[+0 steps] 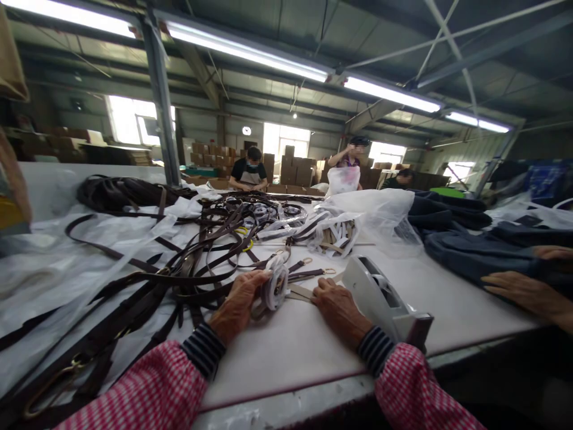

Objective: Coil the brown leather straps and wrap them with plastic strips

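Note:
In the head view my left hand is closed on a coiled strap wrapped in clear plastic, held just above the white table. My right hand rests near a flat beige strap, its fingers bent down at the strap's end; whether they grip it is unclear. Right beside that hand stands a grey tape dispenser. Dark straps with metal clips lie just beyond both hands.
Tangled dark brown straps and plastic wrapping cover the left side. A plastic bag of straps lies behind. Dark blue fabric is at the right, with another person's hands on it. More people work farther back.

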Action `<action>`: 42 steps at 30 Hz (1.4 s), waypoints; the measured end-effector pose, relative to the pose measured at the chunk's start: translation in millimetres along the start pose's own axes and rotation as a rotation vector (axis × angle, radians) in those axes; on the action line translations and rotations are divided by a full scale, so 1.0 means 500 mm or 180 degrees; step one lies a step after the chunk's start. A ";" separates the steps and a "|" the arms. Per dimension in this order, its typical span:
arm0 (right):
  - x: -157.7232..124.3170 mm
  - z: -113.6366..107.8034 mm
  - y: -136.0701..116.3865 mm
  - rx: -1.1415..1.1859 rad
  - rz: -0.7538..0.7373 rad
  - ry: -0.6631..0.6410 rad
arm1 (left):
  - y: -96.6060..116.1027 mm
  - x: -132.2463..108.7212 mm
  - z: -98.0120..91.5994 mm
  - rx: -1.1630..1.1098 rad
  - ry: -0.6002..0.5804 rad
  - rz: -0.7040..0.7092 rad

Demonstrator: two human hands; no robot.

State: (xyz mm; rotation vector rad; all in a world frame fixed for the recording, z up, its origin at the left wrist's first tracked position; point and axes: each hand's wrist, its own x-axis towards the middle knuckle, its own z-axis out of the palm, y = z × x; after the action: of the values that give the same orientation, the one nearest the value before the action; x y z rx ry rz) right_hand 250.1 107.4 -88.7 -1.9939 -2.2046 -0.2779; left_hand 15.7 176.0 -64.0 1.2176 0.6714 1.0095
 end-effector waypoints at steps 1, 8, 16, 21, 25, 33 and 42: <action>0.000 -0.002 0.000 -0.0081 -0.0051 -0.0027 | -0.011 0.001 -0.004 -0.0098 0.0022 -0.0029; 0.000 -0.004 -0.007 -0.0339 -0.0300 -0.0006 | -0.019 -0.003 -0.041 -0.0610 0.0180 -0.0167; 0.012 0.037 -0.003 -0.0251 -0.0110 0.0675 | -0.037 0.007 -0.065 -0.0694 -0.0047 -0.0217; 0.020 0.024 0.010 0.0015 0.0102 0.1460 | -0.054 0.012 -0.066 -0.0627 -0.0328 -0.0108; 0.024 -0.072 0.035 0.0582 0.0482 0.2099 | -0.037 -0.008 -0.057 -0.0665 -0.0359 -0.0137; -0.017 -0.150 -0.071 0.1493 -0.0304 0.1724 | -0.036 -0.003 -0.049 -0.1026 -0.0286 -0.0339; -0.054 -0.063 -0.119 0.0468 -0.0437 0.0861 | -0.006 -0.028 -0.035 -0.0905 -0.0472 -0.0483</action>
State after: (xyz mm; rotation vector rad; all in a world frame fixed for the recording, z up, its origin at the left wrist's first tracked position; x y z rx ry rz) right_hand 193.5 67.9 -66.6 -1.6275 -2.1247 -0.3671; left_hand -4.5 170.8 -72.5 0.9666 0.4777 0.8466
